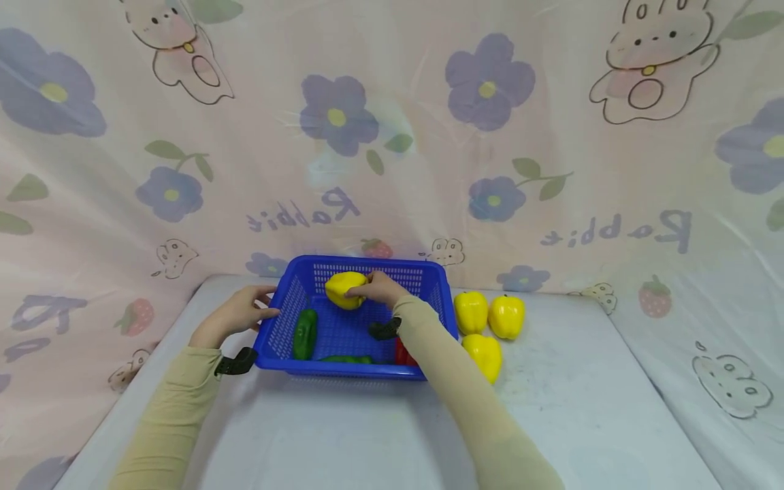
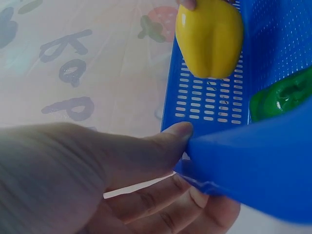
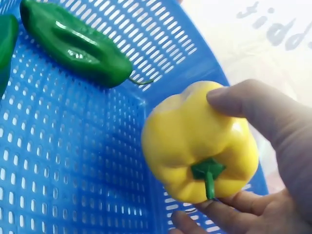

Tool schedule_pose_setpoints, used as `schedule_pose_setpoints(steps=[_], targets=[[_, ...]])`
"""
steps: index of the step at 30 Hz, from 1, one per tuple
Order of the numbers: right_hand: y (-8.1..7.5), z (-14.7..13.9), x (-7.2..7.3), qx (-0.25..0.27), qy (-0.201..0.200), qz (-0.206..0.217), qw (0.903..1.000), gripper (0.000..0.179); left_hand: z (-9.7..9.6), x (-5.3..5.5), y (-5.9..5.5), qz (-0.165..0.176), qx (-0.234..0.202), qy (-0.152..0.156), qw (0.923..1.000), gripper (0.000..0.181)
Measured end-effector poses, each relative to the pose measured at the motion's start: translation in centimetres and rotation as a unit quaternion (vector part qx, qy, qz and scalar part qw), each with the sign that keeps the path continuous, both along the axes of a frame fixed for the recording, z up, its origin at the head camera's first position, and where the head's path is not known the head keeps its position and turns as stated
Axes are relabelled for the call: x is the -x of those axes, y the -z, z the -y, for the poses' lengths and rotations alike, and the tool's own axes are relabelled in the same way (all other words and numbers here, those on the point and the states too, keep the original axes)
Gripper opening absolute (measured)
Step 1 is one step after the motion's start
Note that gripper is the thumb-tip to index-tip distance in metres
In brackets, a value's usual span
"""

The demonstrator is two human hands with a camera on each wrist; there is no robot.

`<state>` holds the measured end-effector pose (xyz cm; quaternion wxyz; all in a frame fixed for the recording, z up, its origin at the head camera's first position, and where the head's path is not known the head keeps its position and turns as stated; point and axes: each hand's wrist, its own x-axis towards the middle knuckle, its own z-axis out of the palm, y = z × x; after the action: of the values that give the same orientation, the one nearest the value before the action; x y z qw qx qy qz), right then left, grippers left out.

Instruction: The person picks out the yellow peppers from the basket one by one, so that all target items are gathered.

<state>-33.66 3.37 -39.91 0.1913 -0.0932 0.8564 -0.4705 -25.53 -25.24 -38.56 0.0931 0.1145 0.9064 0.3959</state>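
Note:
My right hand (image 1: 384, 289) holds a yellow bell pepper (image 1: 346, 290) inside the blue basket (image 1: 367, 368), near its back wall. In the right wrist view the thumb lies on the pepper's side and the fingers are beneath it, with the green stem showing. At the basket's left side my left hand (image 1: 237, 314) grips the rim. Its thumb (image 2: 178, 131) is on the rim's edge and the fingers curl against the outside. A long green pepper (image 1: 305, 334) lies along the basket's left wall, another green pepper (image 1: 346, 358) by the front wall.
Three yellow bell peppers stand on the white table (image 1: 588, 408) right of the basket, the nearest one (image 1: 484, 355) close to its wall. Something red (image 1: 401, 352) in the basket is partly hidden by the right forearm. A patterned curtain (image 1: 416, 170) hangs behind the table.

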Motion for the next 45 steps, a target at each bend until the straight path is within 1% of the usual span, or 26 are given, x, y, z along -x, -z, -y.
schedule_pose_setpoints(steps=[3,7,12,14,18,21,22,26,30,36,39,45], targets=[[-0.4,-0.6,-0.2,0.012,-0.007,0.014,0.9998,0.066,-0.1,-0.1,-0.1,-0.001,0.006,-0.001,1.0000,0.059],[-0.8,-1.5,-0.1,0.034,-0.009,0.034,0.9988,0.069,-0.1,-0.3,-0.3,0.010,0.002,-0.001,1.0000,0.059],[-1.7,-2.7,0.2,0.081,-0.008,0.057,0.9951,0.067,-0.3,-0.5,-0.3,0.015,0.001,-0.006,0.9999,0.059],[-2.0,-3.3,0.3,0.106,-0.008,0.065,0.9923,0.065,-0.4,-0.4,-0.4,0.013,0.002,-0.004,0.9999,0.059],[-2.2,-4.3,0.8,0.160,-0.024,0.076,0.9839,0.060,-0.3,-0.3,-0.2,0.011,0.003,-0.005,0.9999,0.058],[-2.3,-4.9,0.8,0.187,-0.035,0.083,0.9783,0.055,-0.2,-0.3,-0.1,0.012,0.000,-0.002,0.9999,0.058],[-2.4,-5.0,0.8,0.190,-0.034,0.083,0.9778,0.053,-0.2,-0.3,0.0,0.005,-0.001,-0.001,1.0000,0.058],[-2.7,-5.7,0.8,0.205,-0.031,0.089,0.9742,0.050,-0.2,-0.5,-0.1,0.005,-0.003,0.000,1.0000,0.058],[-3.3,-6.5,0.7,0.221,-0.037,0.096,0.9698,0.049,-0.3,-0.4,-0.4,0.008,0.000,-0.001,1.0000,0.059],[-4.7,-7.8,-0.1,0.211,-0.035,0.088,0.9728,0.057,-0.3,-0.1,-0.2,0.001,-0.001,0.000,1.0000,0.059],[-5.1,-8.3,-0.6,0.208,-0.034,0.072,0.9749,0.059,-0.2,-0.1,-0.1,0.000,0.003,-0.001,1.0000,0.058],[-5.5,-9.2,-1.3,0.196,-0.019,0.046,0.9793,0.059,-0.1,-0.2,0.1,0.004,0.002,-0.004,1.0000,0.057]])
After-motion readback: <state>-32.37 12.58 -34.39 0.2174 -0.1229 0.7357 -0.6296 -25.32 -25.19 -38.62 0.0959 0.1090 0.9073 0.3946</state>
